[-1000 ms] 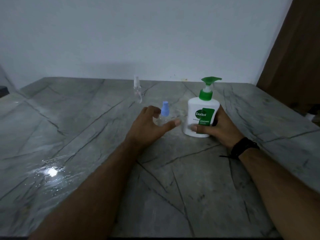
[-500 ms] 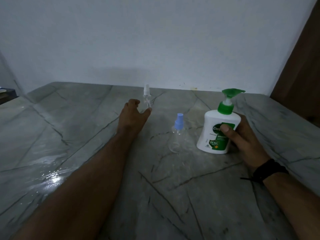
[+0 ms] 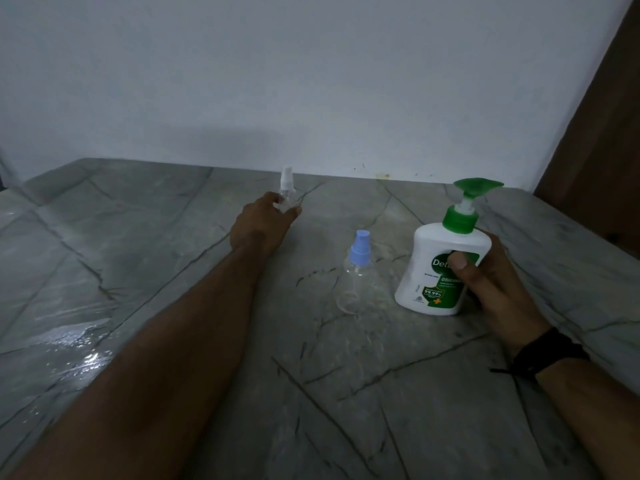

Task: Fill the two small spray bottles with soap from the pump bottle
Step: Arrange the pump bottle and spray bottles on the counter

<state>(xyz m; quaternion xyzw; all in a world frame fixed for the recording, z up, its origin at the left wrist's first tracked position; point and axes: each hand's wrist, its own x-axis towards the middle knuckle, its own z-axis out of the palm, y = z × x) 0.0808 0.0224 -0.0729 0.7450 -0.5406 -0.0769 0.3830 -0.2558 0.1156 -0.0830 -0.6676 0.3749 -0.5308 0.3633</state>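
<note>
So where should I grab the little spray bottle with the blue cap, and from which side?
Take the blue-capped spray bottle by its clear round body, below the cap, coming from its left. It stands upright and free on the counter, and the pump bottle in the right hand crowds its right side.

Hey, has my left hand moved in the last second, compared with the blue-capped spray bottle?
Yes. The left hand left the blue-capped spray bottle and reached farther back toward the wall, where its fingers now touch the clear spray bottle.
</note>
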